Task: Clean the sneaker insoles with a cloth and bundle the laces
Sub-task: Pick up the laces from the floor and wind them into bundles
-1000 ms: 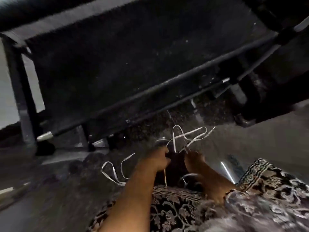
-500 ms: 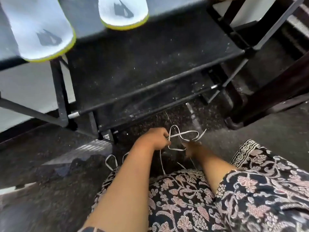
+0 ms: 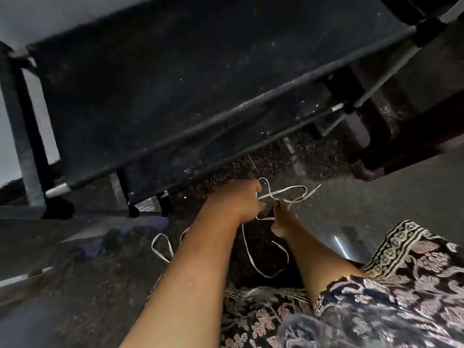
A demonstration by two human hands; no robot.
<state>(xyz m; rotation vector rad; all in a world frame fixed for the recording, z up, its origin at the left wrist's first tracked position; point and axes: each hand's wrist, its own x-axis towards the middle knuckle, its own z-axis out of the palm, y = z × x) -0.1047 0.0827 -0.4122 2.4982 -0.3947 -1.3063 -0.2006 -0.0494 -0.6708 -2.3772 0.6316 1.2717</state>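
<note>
Head view: bundling a white lace (image 3: 283, 194) above the floor (image 3: 391, 197).
My left hand (image 3: 236, 199) grips it at 9 o'clock, my right hand (image 3: 282, 217) pinches at 6, to hold the loops open.

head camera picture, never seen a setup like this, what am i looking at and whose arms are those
There is no machine here. A person wears one camera on the head, so the single picture looks forward and down along their own arms. The left hand grips a white shoelace and the right hand pinches it, with loops spread between them above the dark floor. Another white loop lies on the floor beside the left forearm; whether it is the same lace is unclear. Beyond the hands stands a low black rack. The patterned cloth at the bottom is the person's clothing.
</note>
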